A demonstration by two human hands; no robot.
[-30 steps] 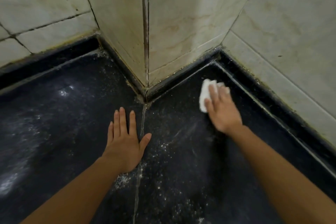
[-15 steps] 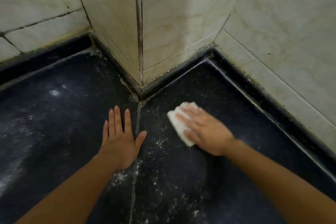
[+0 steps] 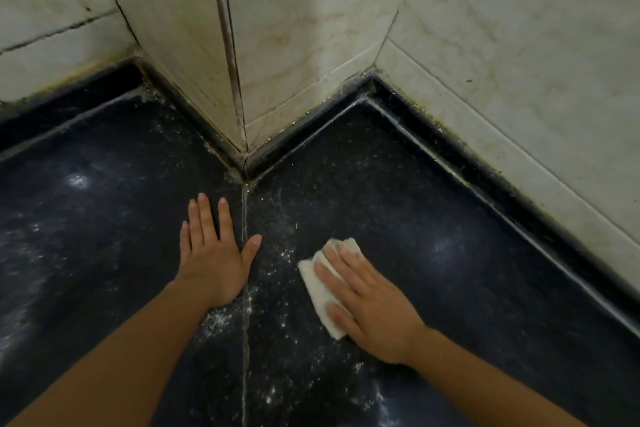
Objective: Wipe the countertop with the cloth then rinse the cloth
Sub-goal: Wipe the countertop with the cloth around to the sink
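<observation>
Two flat hands are shown on a dark countertop. A white cloth is pressed under the right hand, fingers straight; the left hand is spread, empty. Powder is scattered nearby, so wiping is judged partway, rinsing not yet done.

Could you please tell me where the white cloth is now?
Head view: the folded white cloth lies on the dark countertop, right of its seam, under the right hand.
</observation>
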